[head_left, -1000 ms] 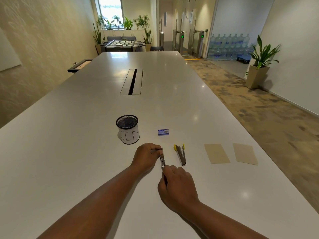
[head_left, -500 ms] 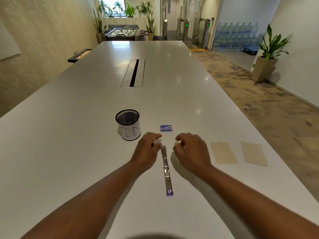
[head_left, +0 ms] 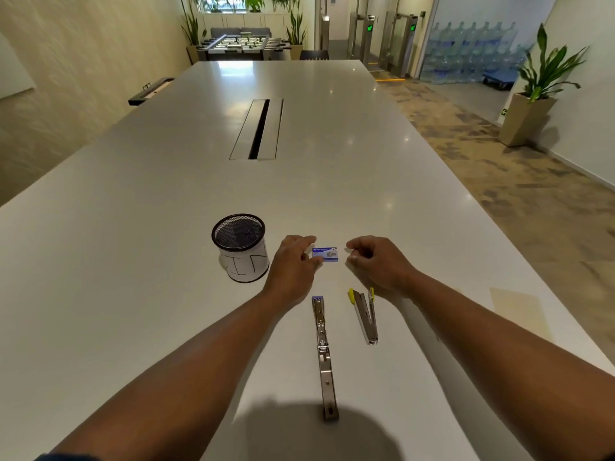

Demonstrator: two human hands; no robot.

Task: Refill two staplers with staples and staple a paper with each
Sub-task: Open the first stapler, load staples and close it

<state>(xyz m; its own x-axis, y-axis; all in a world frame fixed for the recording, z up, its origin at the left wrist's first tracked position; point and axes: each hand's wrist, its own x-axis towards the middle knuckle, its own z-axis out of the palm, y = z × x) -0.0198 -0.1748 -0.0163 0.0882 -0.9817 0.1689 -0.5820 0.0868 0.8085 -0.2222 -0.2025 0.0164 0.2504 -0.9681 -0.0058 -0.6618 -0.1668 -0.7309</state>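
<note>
1. Two staplers lie on the worktop near the person, and both look opened for loading: the blue-tipped stapler is folded out flat in one long line, and the yellow-tipped stapler just right of it is spread into a narrow V

2. No strip of staples can be made out in either one, so I judge the refilling not yet done for either; the channels are too small to read for certain

3. Both hands are at the staple box, which sits on the worktop beyond the staplers and right of the mesh cup

4. At the box's left end, the left hand pinches it between thumb and fingers

5. Just beside the right end, the right hand has its fingers curled toward the thumb; they seem to hold nothing, and whether they touch the box I cannot tell

6. Whether the box is open I cannot tell; a pale edge shows at its left end under the fingers

7. My reading is that the step in hand is getting staples out of the box

8. One tan paper shows at the right edge, partly behind the right forearm, with no stapler on it; a second sheet is not visible

9. Still left, as I judge it: take out staples, load both staplers, close them, and staple a paper with each
</note>
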